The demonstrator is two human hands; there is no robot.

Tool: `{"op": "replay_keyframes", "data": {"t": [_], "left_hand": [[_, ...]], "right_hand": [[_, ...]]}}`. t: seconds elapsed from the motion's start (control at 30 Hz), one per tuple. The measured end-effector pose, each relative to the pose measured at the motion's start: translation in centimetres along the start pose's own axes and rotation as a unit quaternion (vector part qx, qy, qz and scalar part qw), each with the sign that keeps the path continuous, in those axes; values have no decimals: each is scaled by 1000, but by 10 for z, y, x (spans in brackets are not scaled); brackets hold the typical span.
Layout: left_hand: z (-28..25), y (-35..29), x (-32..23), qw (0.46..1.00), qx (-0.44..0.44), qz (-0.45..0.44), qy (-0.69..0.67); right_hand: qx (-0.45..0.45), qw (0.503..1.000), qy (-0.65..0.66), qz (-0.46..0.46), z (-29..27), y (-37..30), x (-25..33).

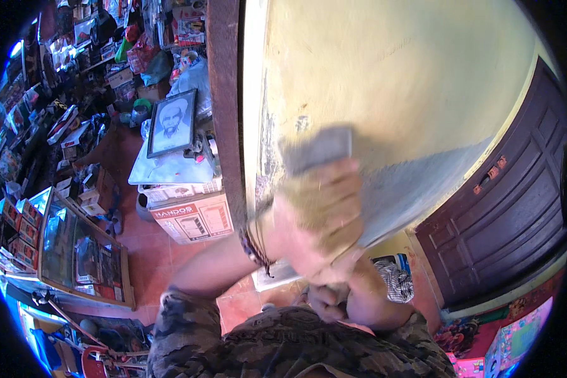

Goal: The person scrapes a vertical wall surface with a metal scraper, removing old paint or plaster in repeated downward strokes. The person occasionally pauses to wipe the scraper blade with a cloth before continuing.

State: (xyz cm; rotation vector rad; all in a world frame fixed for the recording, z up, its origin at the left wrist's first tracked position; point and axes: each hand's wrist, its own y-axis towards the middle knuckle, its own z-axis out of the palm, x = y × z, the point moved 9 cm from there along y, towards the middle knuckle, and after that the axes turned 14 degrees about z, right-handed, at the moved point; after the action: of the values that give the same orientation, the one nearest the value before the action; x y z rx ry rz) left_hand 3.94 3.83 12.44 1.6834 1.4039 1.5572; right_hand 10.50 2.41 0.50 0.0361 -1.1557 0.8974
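Observation:
Blurred by motion, my left hand (318,220) is raised in front of the wall with its fingers wrapped round a grey rectangular piece (321,150). A dark bracelet (253,247) circles that wrist. The piece sticks out beyond the fingers, close to the yellow wall (409,82); contact cannot be made out. Below, near my chest, my right hand (329,303) has curled fingers and is partly covered by the left hand. What it holds, if anything, is hidden. Grey patches and worn paint mark the wall around the hands.
A dark wooden post (225,94) borders the wall on the left. Beyond it, a framed portrait (172,123) rests on a printed carton (195,217), near a glass display case (85,252) and heaped goods. On the right is a brown panelled door (504,195); striped cloth (395,281) lies by the wall.

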Motion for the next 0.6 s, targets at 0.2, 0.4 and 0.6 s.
{"op": "replay_keyframes", "data": {"t": [0.2, 0.4, 0.6], "left_hand": [[-3, 5, 6, 1000, -1, -18, -2], [-7, 5, 0, 999, 22, 31, 15], [-9, -1, 6, 999, 15, -28, -25]], "right_hand": [[-20, 1000, 14, -12, -1, 2, 0], [-22, 997, -41, 56, 3, 11, -11], [54, 997, 32, -37, 18, 1, 0]]}}
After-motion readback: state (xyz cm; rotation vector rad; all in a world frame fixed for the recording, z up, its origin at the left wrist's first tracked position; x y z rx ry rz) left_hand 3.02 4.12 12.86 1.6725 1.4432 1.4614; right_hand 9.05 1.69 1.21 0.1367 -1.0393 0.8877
